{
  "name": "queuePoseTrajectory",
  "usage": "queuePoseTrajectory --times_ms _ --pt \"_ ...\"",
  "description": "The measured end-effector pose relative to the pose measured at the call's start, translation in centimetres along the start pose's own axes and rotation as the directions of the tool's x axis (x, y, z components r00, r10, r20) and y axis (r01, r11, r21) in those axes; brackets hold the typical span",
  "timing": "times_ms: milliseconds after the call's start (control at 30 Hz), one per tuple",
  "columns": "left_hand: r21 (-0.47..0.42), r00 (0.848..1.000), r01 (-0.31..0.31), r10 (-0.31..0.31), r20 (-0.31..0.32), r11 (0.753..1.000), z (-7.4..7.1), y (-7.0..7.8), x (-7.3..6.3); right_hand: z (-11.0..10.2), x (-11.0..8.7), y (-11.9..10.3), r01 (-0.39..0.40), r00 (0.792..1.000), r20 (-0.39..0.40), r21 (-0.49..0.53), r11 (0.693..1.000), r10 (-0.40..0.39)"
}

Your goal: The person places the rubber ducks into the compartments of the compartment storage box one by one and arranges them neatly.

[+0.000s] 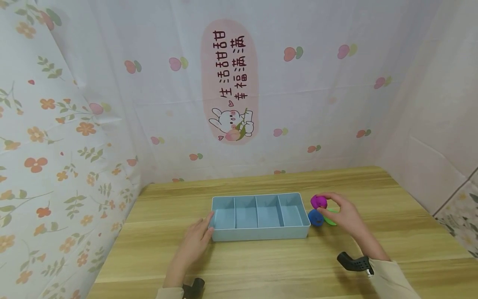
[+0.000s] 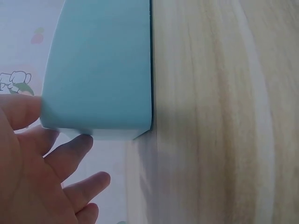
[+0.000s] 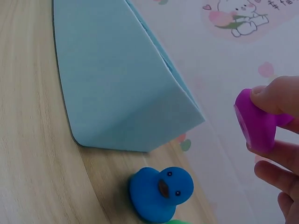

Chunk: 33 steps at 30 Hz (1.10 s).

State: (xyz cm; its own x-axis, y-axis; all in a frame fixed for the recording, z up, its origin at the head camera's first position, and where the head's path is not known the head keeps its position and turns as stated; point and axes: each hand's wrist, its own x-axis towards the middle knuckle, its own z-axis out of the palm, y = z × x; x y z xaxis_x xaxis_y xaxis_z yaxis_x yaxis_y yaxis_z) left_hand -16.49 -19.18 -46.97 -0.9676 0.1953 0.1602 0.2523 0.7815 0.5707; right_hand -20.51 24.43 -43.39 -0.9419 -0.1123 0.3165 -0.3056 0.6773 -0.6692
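A light blue box (image 1: 260, 234) with a row of compartments lies on the table. My left hand (image 1: 194, 241) is at its left end; in the left wrist view the thumb (image 2: 21, 112) touches the rim corner, and fingers (image 2: 70, 156) rest against the end wall. Past the box's right end, my right hand (image 1: 347, 216) pinches a purple rubber toy (image 3: 257, 121) between thumb and fingers, raised off the table in the right wrist view. Below it sits a blue rubber duck (image 3: 161, 193), close to the box. Something green (image 1: 330, 217) is partly hidden behind the right hand.
The wood-grain table (image 1: 269, 265) ends at the back against a printed cloth (image 1: 317, 104). A flowered curtain (image 1: 67, 166) hangs on the left, and another cloth (image 1: 429, 124) on the right. Each wrist wears a black camera mount (image 1: 354, 262).
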Motion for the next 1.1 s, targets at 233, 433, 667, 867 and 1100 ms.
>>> queuePoseTrajectory --times_ms 233,433,667,867,1100 --pt "-0.006 1.000 0.015 -0.015 0.003 1.000 0.1 -0.1 0.0 0.6 0.2 -0.7 0.014 1.000 0.014 0.010 1.000 -0.014" --pt "-0.041 0.999 0.044 -0.044 0.015 0.998 0.1 0.1 0.0 1.1 0.4 -1.0 0.046 0.999 0.019 0.014 0.999 -0.046" --pt "-0.045 0.999 0.033 -0.033 0.015 0.998 0.2 0.1 0.0 1.5 0.7 -1.3 0.046 0.998 0.051 0.024 0.999 -0.047" --pt "-0.070 1.000 0.021 -0.021 0.007 0.997 0.3 0.0 0.1 2.2 1.0 -1.6 0.046 0.996 0.071 0.025 0.999 -0.047" --pt "-0.079 1.000 0.025 -0.024 0.012 0.997 0.3 0.0 0.1 2.6 1.0 -2.1 0.049 0.996 0.068 0.018 0.999 -0.050"
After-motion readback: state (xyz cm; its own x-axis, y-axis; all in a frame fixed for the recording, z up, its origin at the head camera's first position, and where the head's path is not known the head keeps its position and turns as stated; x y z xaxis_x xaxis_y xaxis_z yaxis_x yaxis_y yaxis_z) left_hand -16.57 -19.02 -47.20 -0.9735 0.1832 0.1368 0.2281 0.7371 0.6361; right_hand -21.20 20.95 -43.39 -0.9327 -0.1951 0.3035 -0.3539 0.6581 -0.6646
